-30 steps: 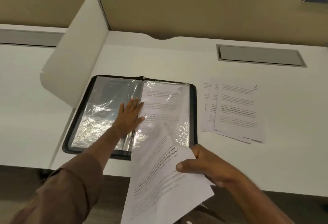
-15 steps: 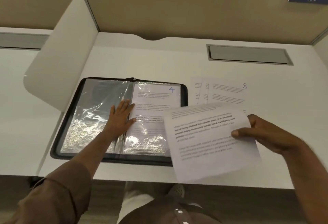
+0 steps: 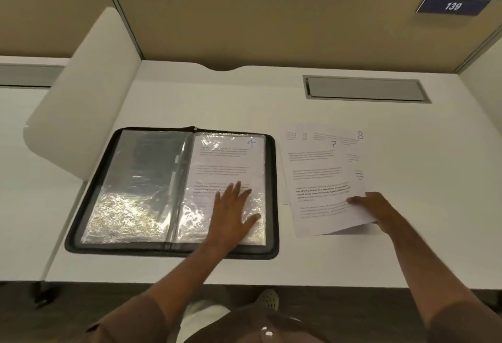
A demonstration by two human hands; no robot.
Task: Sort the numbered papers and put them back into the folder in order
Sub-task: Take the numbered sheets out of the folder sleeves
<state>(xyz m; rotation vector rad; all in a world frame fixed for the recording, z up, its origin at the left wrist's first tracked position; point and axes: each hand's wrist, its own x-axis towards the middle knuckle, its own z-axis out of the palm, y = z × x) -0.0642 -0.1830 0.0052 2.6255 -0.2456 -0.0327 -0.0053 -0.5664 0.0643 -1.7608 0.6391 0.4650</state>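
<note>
A black zip folder (image 3: pixel 271 196) lies open on the white desk, its clear sleeves shining. The right-hand sleeve holds the sheet marked 4 (image 3: pixel 231 158). My left hand (image 3: pixel 233 213) rests flat on that sleeve, fingers spread. To the right of the folder lies a loose pile of papers (image 3: pixel 355 149); a sheet marked 8 shows at its far right. The sheet marked 7 (image 3: pixel 317 179) lies on top of the pile, and my right hand (image 3: pixel 376 211) pinches its lower right corner, thumb on top, that corner lifted slightly off the desk.
A white divider panel (image 3: pixel 81 92) stands left of the folder. A grey cable hatch (image 3: pixel 364 88) is set into the desk at the back right. Tan partition walls close the back, with a blue plate reading 139 (image 3: pixel 452 5). My lap and shoe show below the desk edge.
My right hand carried the sheet from below the desk edge up and right onto the loose pile. My left hand slid from the folder's spine onto the right-hand sleeve.
</note>
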